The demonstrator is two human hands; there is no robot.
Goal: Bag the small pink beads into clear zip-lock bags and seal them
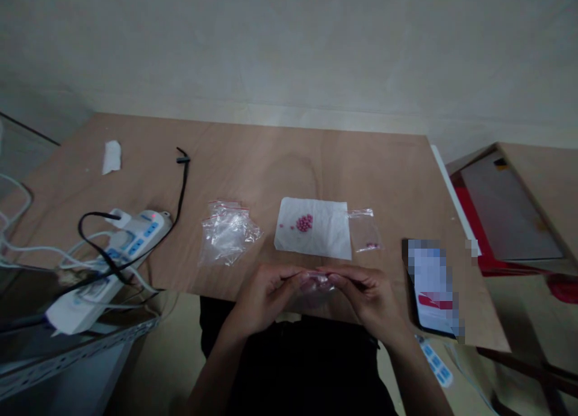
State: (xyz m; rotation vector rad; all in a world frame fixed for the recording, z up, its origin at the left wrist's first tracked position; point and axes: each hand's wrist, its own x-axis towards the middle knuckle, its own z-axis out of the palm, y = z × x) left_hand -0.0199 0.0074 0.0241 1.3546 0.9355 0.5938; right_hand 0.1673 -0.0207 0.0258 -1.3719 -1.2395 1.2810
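Note:
Near the table's front edge, my left hand [271, 292] and my right hand [363, 292] pinch the top of a small clear zip bag [311, 292] between thumbs and fingers. Whether anything lies inside that bag I cannot tell. Just beyond my hands is a white paper sheet [329, 229] bearing a cluster of small pink beads [304, 223], with a few lying apart to the left. A second clear zip bag [365, 229] touches the sheet's right side and has a few dark pink beads at its bottom. Left of the sheet lies a pile of clear zip bags [228, 232].
A phone [431, 286] lies at the right of the wooden table [253, 157]. On the left, a white power strip [135, 241] carries several plugs and tangled cables. A crumpled white paper scrap [112, 157] rests at the back left. Behind the table stands a wall.

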